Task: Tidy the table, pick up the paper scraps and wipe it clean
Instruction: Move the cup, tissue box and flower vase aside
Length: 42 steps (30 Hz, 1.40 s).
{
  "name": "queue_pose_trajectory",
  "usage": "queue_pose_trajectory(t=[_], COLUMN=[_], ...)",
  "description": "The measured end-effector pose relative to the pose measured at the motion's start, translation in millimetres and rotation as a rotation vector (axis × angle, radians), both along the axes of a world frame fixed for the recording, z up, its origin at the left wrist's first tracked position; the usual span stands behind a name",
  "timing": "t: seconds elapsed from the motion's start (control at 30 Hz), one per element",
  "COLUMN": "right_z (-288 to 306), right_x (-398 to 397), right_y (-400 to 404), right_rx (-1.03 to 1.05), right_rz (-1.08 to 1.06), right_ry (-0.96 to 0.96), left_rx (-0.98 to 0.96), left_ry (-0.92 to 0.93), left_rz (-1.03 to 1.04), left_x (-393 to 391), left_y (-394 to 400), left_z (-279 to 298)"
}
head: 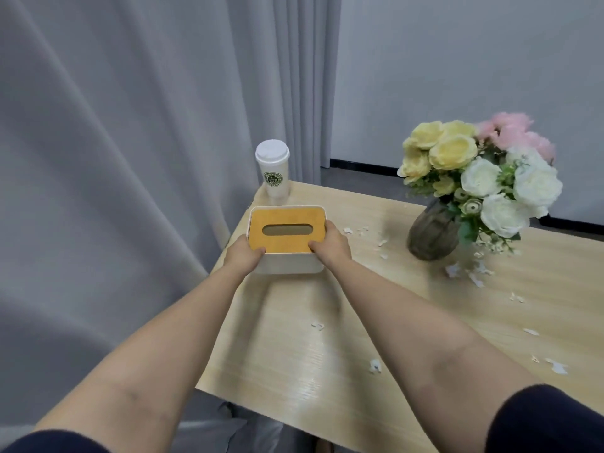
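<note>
Both hands [243, 255] [330, 245] curled around the tissue box [287, 235].

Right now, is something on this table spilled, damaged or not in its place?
Yes. Torn white paper scraps lie scattered over the table, mostly at its right side, near the vase. The cup stands upright; nothing looks spilled or broken.

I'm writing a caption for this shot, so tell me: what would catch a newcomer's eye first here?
First, the tissue box with its orange-brown slotted lid, gripped at both ends by the left hand and right hand near the table's far left corner. Next, the bouquet of yellow, white and pink flowers in a dark vase on the right. Then the white paper scraps scattered over the wood.
</note>
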State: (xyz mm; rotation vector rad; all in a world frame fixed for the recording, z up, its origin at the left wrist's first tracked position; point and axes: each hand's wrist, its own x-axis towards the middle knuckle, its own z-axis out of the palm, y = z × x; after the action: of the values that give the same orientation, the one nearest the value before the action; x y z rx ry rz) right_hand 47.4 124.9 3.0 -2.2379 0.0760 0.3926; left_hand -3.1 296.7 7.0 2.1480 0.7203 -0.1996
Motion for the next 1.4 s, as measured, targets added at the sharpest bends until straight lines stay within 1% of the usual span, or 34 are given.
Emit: queue_pose_trajectory(t=[0.27, 0.43, 0.63, 0.77, 0.97, 1.03, 1.13, 1.27, 1.33, 1.4], right_z=[-16.8, -25.0, -34.5, -36.1, -34.4, -31.3, -27.1, -23.6, -24.2, -25.5], right_x=[41.1, 50.9, 46.9, 42.0, 34.3, 32.2, 29.3, 18.1, 10.4, 3.0], right_y=[39.0, 56.7, 65.7, 69.3, 66.6, 60.5, 45.9, 15.7, -4.2, -26.1], right_rx=[0.056, 0.06, 0.082, 0.092, 0.082, 0.085, 0.057, 0.063, 0.058, 0.045], right_rz=[0.08, 0.101, 0.057, 0.04, 0.078, 0.073, 0.03, -0.085, -0.144, -0.2], right_ry=[0.033, 0.053, 0.118, 0.106, 0.105, 0.098, 0.075, 0.05, 0.023, -0.013], left_rx=[-0.05, -0.023, -0.037, -0.053, 0.024, 0.086, 0.2, 0.331, 0.295, 0.24], left_ry=[0.004, 0.027, 0.025, 0.029, 0.073, 0.075, -0.031, -0.184, -0.25, -0.291], left_rz=[0.14, 0.14, 0.148, 0.129, 0.037, 0.005, -0.077, -0.218, -0.317, -0.463], left_x=[31.1, 45.4, 53.5, 55.0, 51.8, 51.1, 51.2, 58.4, 62.7, 64.4], left_y=[31.3, 53.0, 64.3, 69.3, 76.9, 76.6, 69.6, 46.8, 25.6, -1.6], left_z=[-17.9, -32.4, -41.7, -45.1, -51.2, -48.3, -35.8, -20.4, -14.2, -9.7])
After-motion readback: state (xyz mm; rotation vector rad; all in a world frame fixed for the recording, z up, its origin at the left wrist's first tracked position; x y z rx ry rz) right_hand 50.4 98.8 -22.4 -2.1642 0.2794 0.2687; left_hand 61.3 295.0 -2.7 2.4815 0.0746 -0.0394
